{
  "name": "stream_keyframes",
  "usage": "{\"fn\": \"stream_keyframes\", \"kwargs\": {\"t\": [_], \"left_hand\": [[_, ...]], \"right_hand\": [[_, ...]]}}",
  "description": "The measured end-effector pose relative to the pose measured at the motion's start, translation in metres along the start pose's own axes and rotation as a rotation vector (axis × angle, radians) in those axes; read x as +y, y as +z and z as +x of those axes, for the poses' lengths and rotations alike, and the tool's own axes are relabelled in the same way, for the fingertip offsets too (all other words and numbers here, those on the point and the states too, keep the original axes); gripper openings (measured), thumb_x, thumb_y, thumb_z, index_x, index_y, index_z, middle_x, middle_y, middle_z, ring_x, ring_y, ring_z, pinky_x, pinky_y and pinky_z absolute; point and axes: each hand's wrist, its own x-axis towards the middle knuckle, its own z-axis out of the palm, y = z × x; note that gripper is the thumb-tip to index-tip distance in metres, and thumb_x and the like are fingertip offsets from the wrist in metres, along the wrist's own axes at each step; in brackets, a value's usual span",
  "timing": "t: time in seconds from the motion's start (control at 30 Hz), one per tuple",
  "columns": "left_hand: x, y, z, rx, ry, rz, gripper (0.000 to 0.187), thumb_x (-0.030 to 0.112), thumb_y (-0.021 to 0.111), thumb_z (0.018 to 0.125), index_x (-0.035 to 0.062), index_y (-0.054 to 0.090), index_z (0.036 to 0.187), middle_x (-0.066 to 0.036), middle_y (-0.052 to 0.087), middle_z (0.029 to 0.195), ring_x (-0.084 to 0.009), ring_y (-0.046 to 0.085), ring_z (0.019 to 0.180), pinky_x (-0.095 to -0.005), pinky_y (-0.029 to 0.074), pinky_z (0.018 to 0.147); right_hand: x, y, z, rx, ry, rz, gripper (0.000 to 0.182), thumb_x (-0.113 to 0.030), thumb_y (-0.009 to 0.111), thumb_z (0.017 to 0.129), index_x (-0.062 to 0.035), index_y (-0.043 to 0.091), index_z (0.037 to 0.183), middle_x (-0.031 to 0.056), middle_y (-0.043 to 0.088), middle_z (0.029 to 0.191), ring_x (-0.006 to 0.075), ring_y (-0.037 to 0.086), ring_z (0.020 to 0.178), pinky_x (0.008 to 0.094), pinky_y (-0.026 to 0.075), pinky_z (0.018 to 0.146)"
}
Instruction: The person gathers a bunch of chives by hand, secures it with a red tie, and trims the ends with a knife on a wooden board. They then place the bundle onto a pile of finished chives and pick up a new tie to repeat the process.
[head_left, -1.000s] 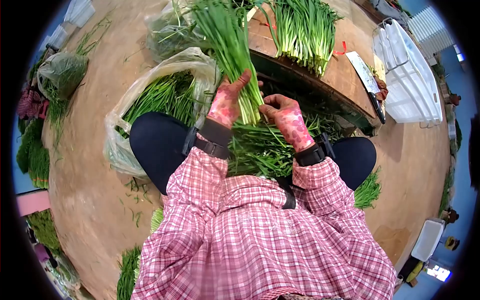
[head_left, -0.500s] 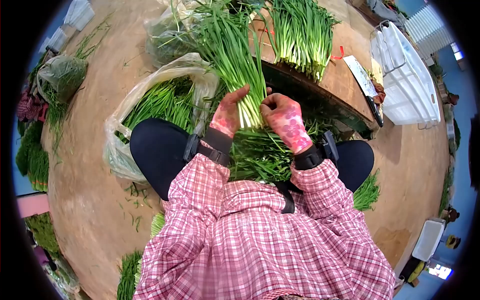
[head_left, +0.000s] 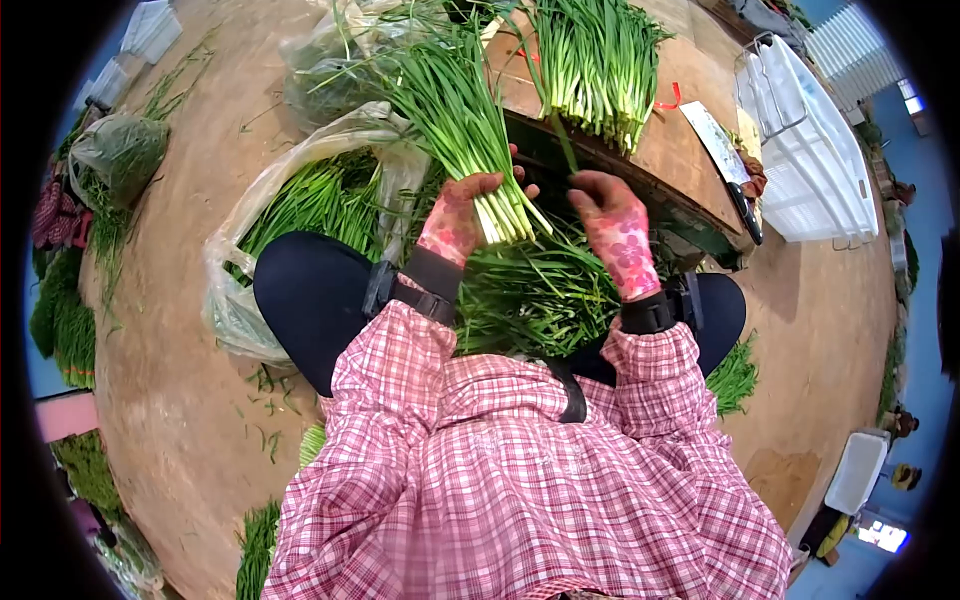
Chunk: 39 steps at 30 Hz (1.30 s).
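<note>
My left hand (head_left: 468,205) is wrapped round a bunch of garlic chives (head_left: 455,115), its pale stem ends pointing down toward me and its green leaves fanning out away. To the right of the bunch, my right hand (head_left: 608,205) pinches a single chive leaf (head_left: 566,145) between thumb and fingers. The leaf stands up from the fingertips and is slightly blurred. Below both hands, loose chives (head_left: 540,300) lie heaped between my knees. An open plastic bag (head_left: 290,165) full of more chives sits beside my left knee.
A wooden board (head_left: 690,160) ahead carries a big chive bundle (head_left: 600,75), a red tie (head_left: 670,97) and a cleaver (head_left: 722,150). White plastic crates (head_left: 810,160) stand at the right. More bags (head_left: 120,150) lie on the floor at the left.
My right hand has moved right, away from the bunch, with a leaf in its fingers. My left hand still grips the bunch, whose stem ends are now more spread.
</note>
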Motion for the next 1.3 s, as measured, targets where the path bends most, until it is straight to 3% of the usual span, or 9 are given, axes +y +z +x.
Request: {"fn": "stream_keyframes", "kwargs": {"t": [0.07,0.17,0.27,0.47,0.6,0.73,0.97,1.2,1.3], "left_hand": [[0.000,0.004,0.001,-0.002,0.031,0.041,0.056,0.006,0.058,0.082,0.0003,0.045,0.136,-0.015,0.063,0.115,-0.0329,0.063,0.105,-0.0441,0.053,0.091],[0.002,-0.006,0.002,0.004,0.013,0.067,0.059,0.005,0.056,0.078,-0.0013,0.045,0.135,-0.018,0.061,0.122,-0.0263,0.064,0.101,-0.0395,0.053,0.091],[-0.002,-0.005,0.003,0.063,0.123,0.143,0.044,0.008,0.055,0.074,-0.0085,0.061,0.114,-0.016,0.067,0.109,-0.0254,0.064,0.098,-0.0365,0.054,0.088],[-0.002,0.003,-0.002,0.146,0.154,0.126,0.054,-0.005,0.064,0.078,0.0025,0.050,0.130,-0.012,0.060,0.123,-0.0256,0.061,0.105,-0.0410,0.056,0.088],[0.002,0.008,-0.005,0.252,0.136,0.167,0.049,-0.007,0.063,0.078,-0.0003,0.051,0.125,-0.015,0.062,0.115,-0.0274,0.064,0.100,-0.0423,0.059,0.084],[0.002,0.019,-0.009,0.258,0.093,0.216,0.046,-0.002,0.066,0.079,-0.0045,0.053,0.122,-0.020,0.064,0.111,-0.0310,0.067,0.094,-0.0406,0.059,0.082],[0.009,0.015,-0.012,0.078,0.102,0.245,0.047,0.007,0.059,0.083,-0.0054,0.050,0.127,-0.022,0.062,0.118,-0.0292,0.067,0.096,-0.0384,0.057,0.082],[0.002,0.015,-0.010,0.268,0.024,0.214,0.032,0.010,0.063,0.087,-0.0042,0.059,0.115,-0.015,0.068,0.107,-0.0240,0.067,0.090,-0.0341,0.056,0.080],[-0.007,-0.008,-0.004,0.282,0.097,0.303,0.024,0.009,0.064,0.087,-0.0043,0.064,0.107,-0.012,0.069,0.101,-0.0208,0.067,0.088,-0.0320,0.055,0.079]], "right_hand": [[-0.033,0.015,-0.004,-0.217,0.146,0.528,0.022,-0.007,0.069,0.083,-0.0027,0.067,0.105,0.0104,0.067,0.093,0.0189,0.066,0.084,0.0292,0.052,0.074],[-0.033,0.029,0.001,-0.219,-0.313,-0.022,0.021,-0.002,0.071,0.076,-0.0032,0.069,0.097,0.0123,0.063,0.083,0.0274,0.065,0.076,0.0342,0.052,0.068],[-0.037,0.033,-0.001,-0.233,-0.313,-0.189,0.010,-0.007,0.071,0.076,-0.0038,0.067,0.084,0.0128,0.063,0.083,0.0304,0.064,0.075,0.0375,0.051,0.065],[-0.030,0.024,-0.009,-0.371,-0.204,-0.062,0.005,-0.007,0.065,0.074,-0.0022,0.063,0.075,0.0185,0.062,0.072,0.0359,0.064,0.069,0.0387,0.050,0.060],[0.016,-0.012,-0.006,-0.748,-0.037,-0.938,0.012,-0.015,0.062,0.077,-0.0047,0.069,0.079,0.0204,0.065,0.075,0.0373,0.066,0.071,0.0435,0.052,0.063],[-0.028,0.001,-0.007,-0.385,0.139,0.034,0.024,-0.024,0.070,0.081,-0.0036,0.069,0.094,0.0140,0.069,0.081,0.0223,0.066,0.072,0.0339,0.050,0.066],[-0.024,0.020,0.004,-0.507,0.539,0.583,0.017,-0.019,0.067,0.089,-0.0028,0.066,0.084,-0.0034,0.056,0.066,0.0047,0.046,0.053,0.0224,0.034,0.049],[-0.017,0.036,-0.001,-0.440,0.406,0.439,0.014,-0.016,0.067,0.088,-0.0020,0.065,0.089,-0.0010,0.058,0.065,0.0104,0.054,0.056,0.0253,0.042,0.053],[-0.022,0.036,-0.007,-0.139,-0.045,0.165,0.017,-0.016,0.070,0.081,-0.0079,0.068,0.097,0.0078,0.065,0.085,0.0226,0.065,0.075,0.0338,0.049,0.064]]}}
